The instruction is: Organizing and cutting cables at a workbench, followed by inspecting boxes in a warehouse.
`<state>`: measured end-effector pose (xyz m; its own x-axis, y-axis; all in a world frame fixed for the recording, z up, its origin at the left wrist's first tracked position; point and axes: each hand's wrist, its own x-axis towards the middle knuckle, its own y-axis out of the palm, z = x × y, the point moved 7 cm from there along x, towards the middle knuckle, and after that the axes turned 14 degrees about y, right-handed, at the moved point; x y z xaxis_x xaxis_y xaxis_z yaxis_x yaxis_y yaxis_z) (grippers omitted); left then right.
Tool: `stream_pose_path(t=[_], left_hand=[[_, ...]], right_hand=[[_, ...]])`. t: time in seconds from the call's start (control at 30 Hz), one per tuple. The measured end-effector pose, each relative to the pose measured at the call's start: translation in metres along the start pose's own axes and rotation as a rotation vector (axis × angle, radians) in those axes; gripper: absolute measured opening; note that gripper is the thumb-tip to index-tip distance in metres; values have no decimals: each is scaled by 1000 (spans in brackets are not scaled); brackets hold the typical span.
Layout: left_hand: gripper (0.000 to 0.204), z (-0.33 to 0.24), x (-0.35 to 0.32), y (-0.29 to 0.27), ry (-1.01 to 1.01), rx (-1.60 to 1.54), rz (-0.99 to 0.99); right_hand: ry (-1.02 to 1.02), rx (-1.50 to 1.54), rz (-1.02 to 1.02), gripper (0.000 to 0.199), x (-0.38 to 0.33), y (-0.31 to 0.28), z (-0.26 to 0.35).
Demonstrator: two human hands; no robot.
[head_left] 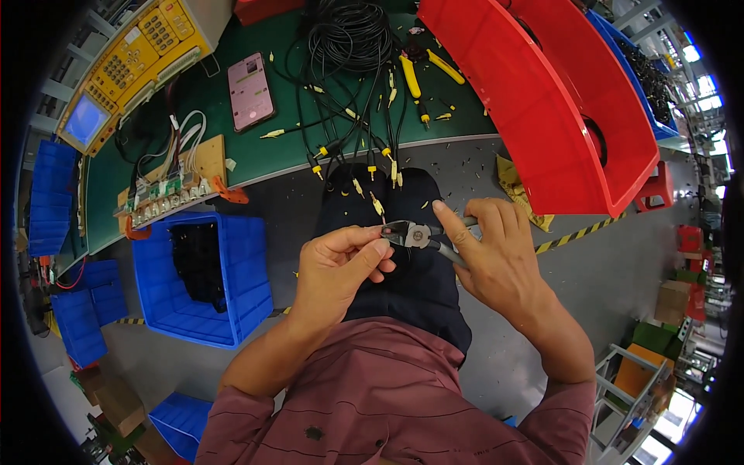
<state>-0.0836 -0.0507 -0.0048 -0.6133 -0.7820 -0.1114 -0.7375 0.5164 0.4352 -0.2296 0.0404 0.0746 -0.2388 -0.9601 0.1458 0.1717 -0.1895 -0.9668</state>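
Above my lap, my right hand (496, 252) grips a pair of pliers (418, 235) with grey jaws, which point left. My left hand (346, 262) pinches a small piece at the tip of the jaws; it looks like a cable end, but the fingers hide most of it. Just above the jaws shows a yellowish connector (378, 206). Several black cables with yellow and pale connectors hang over the table edge, among them a yellow-collared plug (371, 165). Their lengths run back to a coil of black cable (350, 39) on the green table (291, 147).
Yellow-handled pliers (411, 76) and a pink phone (251, 91) lie on the table. Left stand a yellow tester (132, 62) and a wooden board with sockets (174, 174). A red bin (535, 116) juts out at right; a blue crate (246, 271) stands left of my legs.
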Motion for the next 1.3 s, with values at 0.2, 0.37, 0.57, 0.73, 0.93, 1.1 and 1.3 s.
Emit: stream_pose_path(t=[0.2,0.37,0.57,0.73,0.93,1.1,1.3], left_hand=[[13,-4,-1,0,49,43,15],[13,2,-2,-1,11,16,-13],[15,2,1,1,14,14,-16],[18,6,2,-5,-12,25,-38],[18,6,0,-4,-16,11,-31],[18,6,-1,-4,-20,11,-27],[15,5,-2,-3,16,17,-27]], right_hand=[[-31,24,-57,70,-4,9,-4],[-76,-32,-91,60,-1,7,-1],[-74,-141,-63,52,-5,15,0],[-20,-94,8,55,-5,16,2],[-23,-102,-100,66,-2,7,4],[1,-105,-80,70,-2,6,3],[-4,-109,-71,71,-3,7,2]])
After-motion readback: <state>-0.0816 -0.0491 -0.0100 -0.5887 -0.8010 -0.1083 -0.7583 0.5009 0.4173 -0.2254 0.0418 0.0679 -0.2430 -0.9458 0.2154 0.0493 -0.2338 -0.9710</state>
